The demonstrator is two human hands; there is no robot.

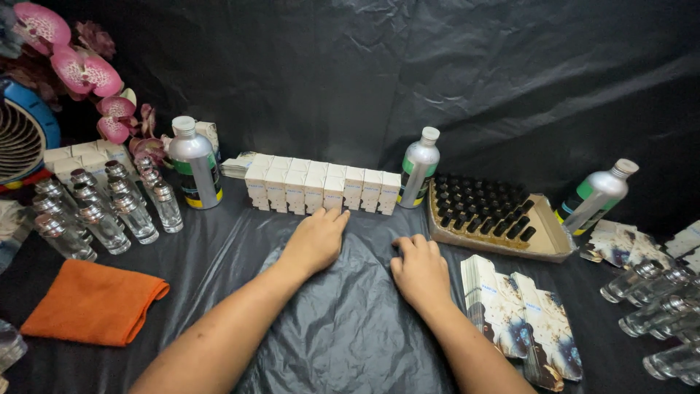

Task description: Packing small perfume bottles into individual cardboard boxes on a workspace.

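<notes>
On black plastic sheet (343,321) — left hand (315,241) flat, fingertips at white carton row (321,186); right hand (419,273) knuckled down, empty, fingertips tucked under. Glass bottles (656,321) cut off at right edge.

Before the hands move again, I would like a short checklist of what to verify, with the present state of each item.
1. Left hand empty, flat on the black plastic sheet: ok.
2. Right hand empty, on the sheet: ok.
3. Row of white boxes upright, just beyond the left fingertips: ok.
4. Silver bottles near the row capped and upright: ok.
5. Tray of black caps level: ok.
6. Glass bottles filled or empty: cannot tell.
</notes>
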